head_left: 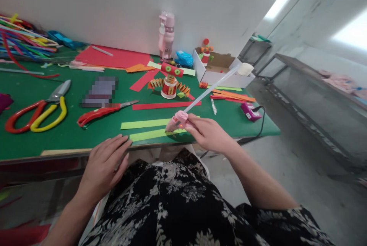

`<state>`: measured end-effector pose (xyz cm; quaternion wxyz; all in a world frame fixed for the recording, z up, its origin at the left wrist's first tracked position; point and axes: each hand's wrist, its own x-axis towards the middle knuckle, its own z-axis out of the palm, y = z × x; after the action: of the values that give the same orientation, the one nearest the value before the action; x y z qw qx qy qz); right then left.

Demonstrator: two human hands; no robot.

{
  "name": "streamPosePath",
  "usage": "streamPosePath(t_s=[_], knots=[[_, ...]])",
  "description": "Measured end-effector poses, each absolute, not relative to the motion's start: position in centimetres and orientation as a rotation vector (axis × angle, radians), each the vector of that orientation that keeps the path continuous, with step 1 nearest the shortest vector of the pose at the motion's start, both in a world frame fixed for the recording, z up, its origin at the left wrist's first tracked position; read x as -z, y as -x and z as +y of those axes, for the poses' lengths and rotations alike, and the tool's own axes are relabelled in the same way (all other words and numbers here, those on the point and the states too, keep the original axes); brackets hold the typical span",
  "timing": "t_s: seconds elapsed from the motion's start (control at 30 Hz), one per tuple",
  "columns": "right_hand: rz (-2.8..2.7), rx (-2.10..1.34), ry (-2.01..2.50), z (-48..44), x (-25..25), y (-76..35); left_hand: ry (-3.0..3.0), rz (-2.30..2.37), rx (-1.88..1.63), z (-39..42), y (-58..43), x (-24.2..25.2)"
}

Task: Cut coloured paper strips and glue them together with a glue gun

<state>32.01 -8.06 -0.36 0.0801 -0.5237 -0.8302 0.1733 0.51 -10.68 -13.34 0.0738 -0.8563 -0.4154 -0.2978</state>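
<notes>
My right hand is wrapped round a small pink glue gun with a long clear glue stick rising out of its back. The gun's nozzle end is over a light green paper strip near the table's front edge. My left hand lies with fingers stretched out, the tips at the left end of that strip. A second green strip runs just behind it, and farther back is a red strip. Behind these stands a paper figure with a red head, green eyes and folded orange arms.
Big red-and-yellow-handled scissors, a red-handled knife and a blurred dark device lie to the left. A pink bottle, a white box and a purple power block with a cord stand behind and right.
</notes>
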Motion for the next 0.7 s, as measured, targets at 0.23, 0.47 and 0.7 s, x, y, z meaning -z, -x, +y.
streamPosePath(t_s=[0.23,0.47,0.7], knots=[[-2.484,-0.482,1.594,-8.3,0.2,-33.5,2.576,-1.29,0.874,-10.9,-0.5,13.2],[-2.471,-0.432,1.641,-8.6,0.1,-34.8,2.558,-1.238,0.871,-10.5,-0.3,13.2],[-2.436,-0.415,1.701,-8.8,0.4,-36.8,2.549,-1.233,0.905,-10.5,-0.4,13.2]])
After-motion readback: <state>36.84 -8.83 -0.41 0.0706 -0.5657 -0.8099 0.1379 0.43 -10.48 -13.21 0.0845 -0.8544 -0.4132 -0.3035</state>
